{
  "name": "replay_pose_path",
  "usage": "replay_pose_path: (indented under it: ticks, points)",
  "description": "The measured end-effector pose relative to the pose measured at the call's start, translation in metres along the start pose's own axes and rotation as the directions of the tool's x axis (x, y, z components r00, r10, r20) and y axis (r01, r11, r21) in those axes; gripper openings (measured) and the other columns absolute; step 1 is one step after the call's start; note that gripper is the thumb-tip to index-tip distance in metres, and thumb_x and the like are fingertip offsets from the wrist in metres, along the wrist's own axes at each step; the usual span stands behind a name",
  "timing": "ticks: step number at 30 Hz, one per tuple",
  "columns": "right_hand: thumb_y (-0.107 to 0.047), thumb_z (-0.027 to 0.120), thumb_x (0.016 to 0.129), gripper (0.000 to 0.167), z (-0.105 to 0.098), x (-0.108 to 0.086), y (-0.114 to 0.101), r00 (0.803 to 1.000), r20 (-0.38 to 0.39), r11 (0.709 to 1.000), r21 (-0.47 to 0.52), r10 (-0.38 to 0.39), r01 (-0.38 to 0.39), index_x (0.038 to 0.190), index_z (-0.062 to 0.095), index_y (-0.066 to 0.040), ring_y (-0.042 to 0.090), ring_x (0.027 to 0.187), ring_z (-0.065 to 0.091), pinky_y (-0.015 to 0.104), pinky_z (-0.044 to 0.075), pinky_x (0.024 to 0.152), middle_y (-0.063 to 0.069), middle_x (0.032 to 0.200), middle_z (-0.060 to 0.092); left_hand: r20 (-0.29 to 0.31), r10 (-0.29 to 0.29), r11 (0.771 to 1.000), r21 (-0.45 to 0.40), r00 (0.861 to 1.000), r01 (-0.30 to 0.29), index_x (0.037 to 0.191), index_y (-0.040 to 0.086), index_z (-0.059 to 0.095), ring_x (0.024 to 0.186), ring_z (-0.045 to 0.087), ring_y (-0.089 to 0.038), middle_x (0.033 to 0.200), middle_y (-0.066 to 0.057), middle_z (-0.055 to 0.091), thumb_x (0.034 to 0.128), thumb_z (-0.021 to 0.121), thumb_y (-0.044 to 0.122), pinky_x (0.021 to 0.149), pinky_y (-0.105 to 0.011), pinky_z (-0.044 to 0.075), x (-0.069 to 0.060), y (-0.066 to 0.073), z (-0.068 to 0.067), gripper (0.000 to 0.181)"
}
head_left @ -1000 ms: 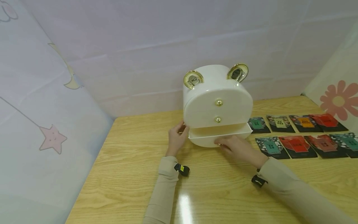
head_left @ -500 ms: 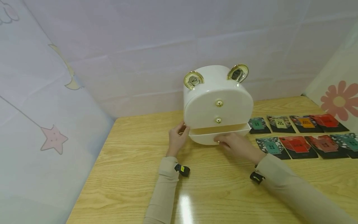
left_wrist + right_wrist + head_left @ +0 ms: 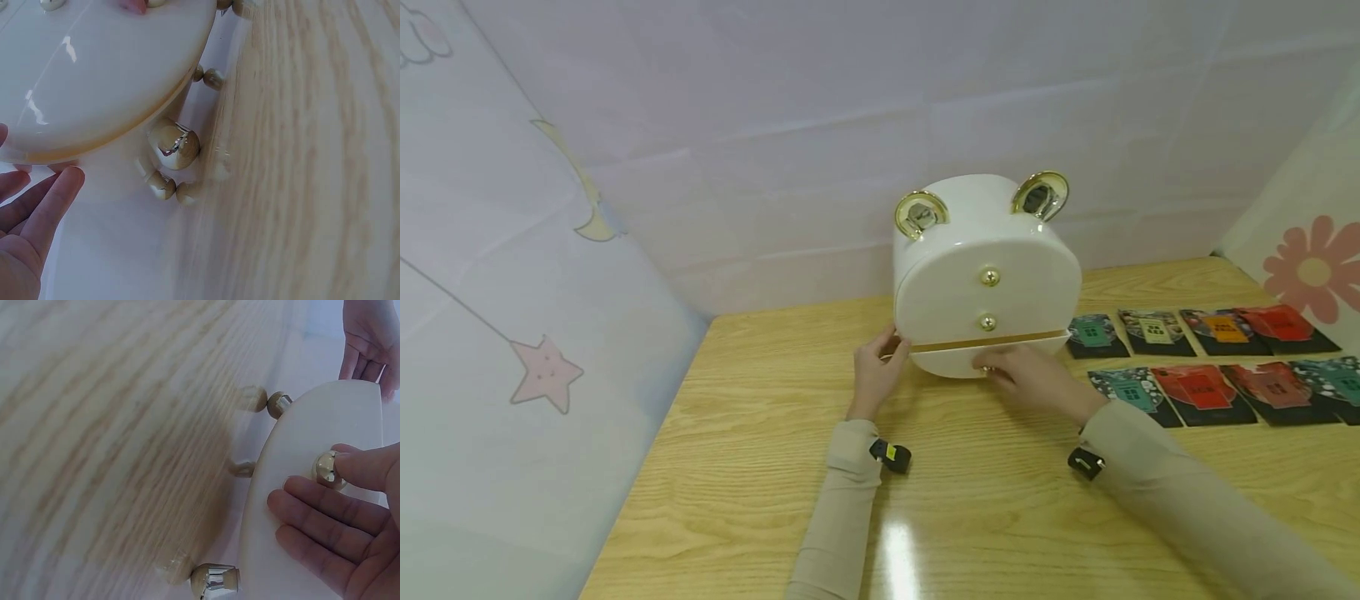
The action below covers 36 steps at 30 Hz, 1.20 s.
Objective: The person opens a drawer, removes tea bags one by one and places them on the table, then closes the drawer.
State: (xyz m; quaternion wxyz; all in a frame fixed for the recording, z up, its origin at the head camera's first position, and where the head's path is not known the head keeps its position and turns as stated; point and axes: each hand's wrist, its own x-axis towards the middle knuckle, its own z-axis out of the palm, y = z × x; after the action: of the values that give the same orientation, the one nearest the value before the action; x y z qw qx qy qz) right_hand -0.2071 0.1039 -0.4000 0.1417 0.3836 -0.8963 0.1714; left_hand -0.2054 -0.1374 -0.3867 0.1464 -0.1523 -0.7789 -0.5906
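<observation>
A white rounded storage box (image 3: 1000,300) with gold ears and gold knobs stands on the table. Its bottom drawer (image 3: 943,362) sticks out slightly, leaving a narrow slot along the top. At that drawer, my right hand (image 3: 1026,375) pinches the gold knob (image 3: 328,470) between thumb and index finger. The other fingers of that hand lie against the drawer front in the right wrist view. My left hand (image 3: 877,371) rests against the box's left side, its fingers (image 3: 53,203) fairly straight near the edge. Small gold ball feet (image 3: 175,147) hold the box above the tabletop.
Several dark printed packets (image 3: 1201,392) lie in two rows on the wooden table (image 3: 760,467), right of the box. A pale fabric backdrop (image 3: 790,167) rises behind the table and at its left side.
The bottom drawer has slid inward, from well out to only a narrow slot. My right hand has moved with it toward the box; the left hand has stayed at the side.
</observation>
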Motion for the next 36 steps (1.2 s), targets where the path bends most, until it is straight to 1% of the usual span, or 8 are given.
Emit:
replay_pose_path:
  ticks: [5, 10, 18, 26, 29, 31, 34, 36]
  points:
    - [0.000, 0.064, 0.080, 0.022, 0.001, 0.002, 0.004, 1.000, -0.013, 1.000, -0.005, -0.005, 0.005, 0.100, 0.067, -0.008, 0.006, 0.059, 0.050, 0.026, 0.044, 0.053, 0.004, 0.087, 0.067, 0.007, -0.014, 1.000, -0.019, 1.000, 0.014, 0.123, -0.013, 0.047, 0.089, 0.061, -0.038, 0.100, -0.027, 0.062, 0.0894, 0.055, 0.004, 0.077, -0.036, 0.053, 0.000, 0.002, 0.000, 0.039]
    - [0.000, 0.064, 0.080, 0.021, 0.000, 0.004, 0.004, 1.000, -0.016, 1.000, -0.005, -0.001, 0.001, 0.100, 0.067, -0.007, 0.009, 0.065, 0.055, 0.030, 0.048, 0.059, 0.004, 0.088, 0.067, 0.009, -0.009, 1.000, -0.027, 1.000, 0.009, 0.123, -0.014, 0.047, 0.089, 0.061, -0.039, 0.099, -0.028, 0.062, 0.0896, 0.055, 0.004, 0.076, -0.035, 0.053, 0.000, 0.001, 0.001, 0.039]
    - [0.001, 0.065, 0.080, 0.022, 0.004, 0.006, 0.009, 1.000, -0.024, 1.000, 0.006, 0.003, -0.003, 0.100, 0.068, -0.005, 0.021, 0.081, 0.063, 0.037, 0.051, 0.071, 0.008, 0.096, 0.067, 0.010, 0.013, 1.000, -0.023, 1.000, -0.013, 0.123, -0.013, 0.048, 0.087, 0.061, -0.040, 0.099, -0.028, 0.062, 0.0894, 0.055, 0.003, 0.074, -0.033, 0.054, 0.000, -0.002, 0.002, 0.038]
    - [0.001, 0.066, 0.078, 0.024, 0.006, 0.003, 0.009, 1.000, -0.031, 1.000, 0.008, -0.006, 0.007, 0.101, 0.068, -0.005, 0.023, 0.081, 0.063, 0.038, 0.052, 0.072, 0.010, 0.097, 0.067, 0.006, -0.018, 0.999, -0.048, 1.000, 0.018, 0.125, -0.008, 0.049, 0.086, 0.063, -0.034, 0.100, -0.024, 0.063, 0.0899, 0.057, 0.011, 0.073, -0.031, 0.054, 0.006, -0.035, 0.008, 0.040]
    - [-0.001, 0.066, 0.079, 0.027, 0.007, 0.005, 0.006, 1.000, -0.026, 1.000, 0.021, -0.017, 0.018, 0.106, 0.066, -0.003, 0.026, 0.085, 0.063, 0.041, 0.051, 0.076, 0.013, 0.102, 0.066, 0.012, -0.040, 0.999, -0.015, 0.999, 0.040, 0.126, -0.006, 0.049, 0.087, 0.063, -0.032, 0.101, -0.021, 0.064, 0.0908, 0.056, 0.015, 0.074, -0.029, 0.054, 0.004, -0.038, 0.000, 0.041]
    - [-0.002, 0.066, 0.080, 0.029, 0.006, 0.004, 0.003, 1.000, -0.021, 0.999, 0.034, -0.013, 0.014, 0.109, 0.065, -0.001, 0.030, 0.091, 0.062, 0.044, 0.049, 0.081, 0.015, 0.106, 0.064, 0.039, -0.064, 0.998, 0.029, 0.997, 0.063, 0.128, -0.003, 0.049, 0.088, 0.063, -0.029, 0.102, -0.018, 0.064, 0.0916, 0.055, 0.018, 0.075, -0.029, 0.053, 0.005, -0.039, -0.006, 0.042]
    - [-0.003, 0.064, 0.081, 0.034, 0.002, 0.000, -0.002, 1.000, -0.008, 0.998, 0.064, 0.011, -0.011, 0.115, 0.061, 0.000, 0.037, 0.103, 0.056, 0.051, 0.044, 0.088, 0.018, 0.114, 0.060, 0.102, -0.112, 0.984, 0.148, 0.988, 0.097, 0.131, 0.002, 0.047, 0.089, 0.062, -0.026, 0.104, -0.015, 0.064, 0.0920, 0.055, 0.020, 0.075, -0.031, 0.053, 0.006, -0.038, -0.016, 0.044]
    - [-0.005, 0.064, 0.082, 0.036, -0.003, -0.004, -0.005, 0.999, 0.009, 0.996, 0.077, 0.046, -0.047, 0.117, 0.059, 0.001, 0.039, 0.106, 0.053, 0.053, 0.042, 0.090, 0.020, 0.118, 0.057, 0.165, -0.144, 0.965, 0.244, 0.976, 0.101, 0.133, 0.001, 0.044, 0.092, 0.061, -0.027, 0.109, -0.017, 0.062, 0.0920, 0.054, 0.022, 0.077, -0.034, 0.052, 0.006, -0.036, -0.023, 0.048]
